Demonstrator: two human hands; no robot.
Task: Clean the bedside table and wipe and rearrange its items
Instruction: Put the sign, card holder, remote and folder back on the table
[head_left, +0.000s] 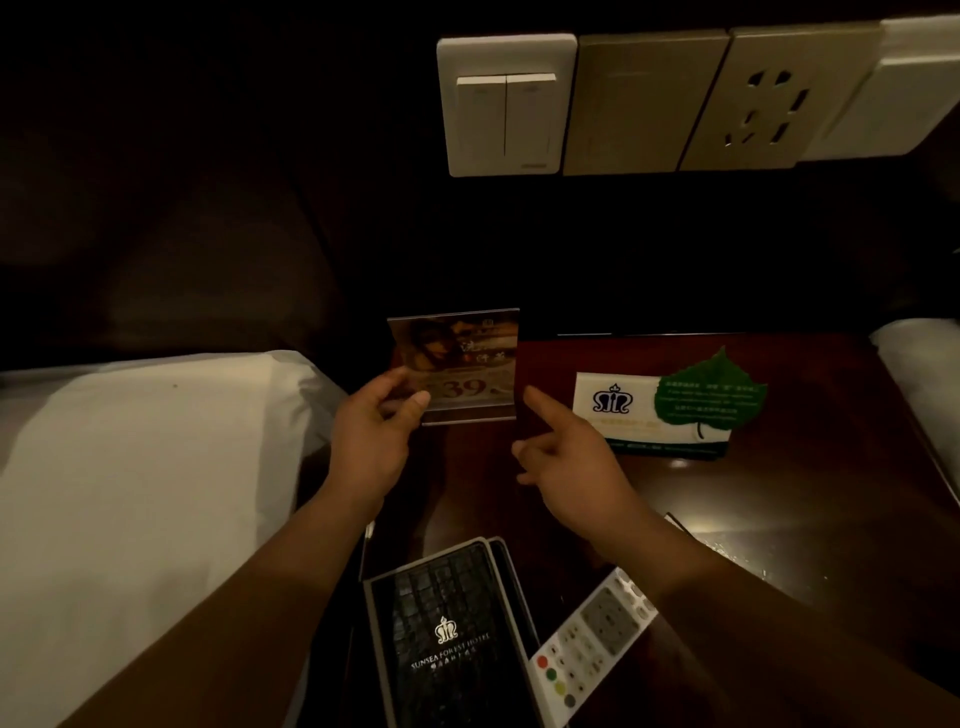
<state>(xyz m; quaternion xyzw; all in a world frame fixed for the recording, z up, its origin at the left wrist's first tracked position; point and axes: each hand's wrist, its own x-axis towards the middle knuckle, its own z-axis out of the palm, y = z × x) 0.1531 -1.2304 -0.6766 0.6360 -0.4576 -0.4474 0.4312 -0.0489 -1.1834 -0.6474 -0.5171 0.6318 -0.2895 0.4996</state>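
Left of the clear acrylic stand, a white pillow fills the bed side. Right of the stand and nearer the camera spreads the dark, glossy wooden surface. The stand is at its far left corner, and I cannot tell whether its base rests on the wood. High above the stand, a white double switch and a beige socket sit in one row on the wall. Nearer than the stand lies a black folder with a crown emblem and the words "SUNSEA FOREST HOTEL"; the smaller line beneath is unreadable. Also nearer than the stand, to its right, a pale remote control shows red, green, yellow and grey round buttons. Right of the stand is a white card holder with a blue crown emblem, and a green leaf card whose text is too small to read. The stand's insert shows a large "39" among blurred characters. The left hand has its grip on the stand's lower left corner, thumb on the front face. The right hand, at the stand's lower right, grips nothing: its forefinger is straight, tip just beside the stand's edge, the other fingers curled.
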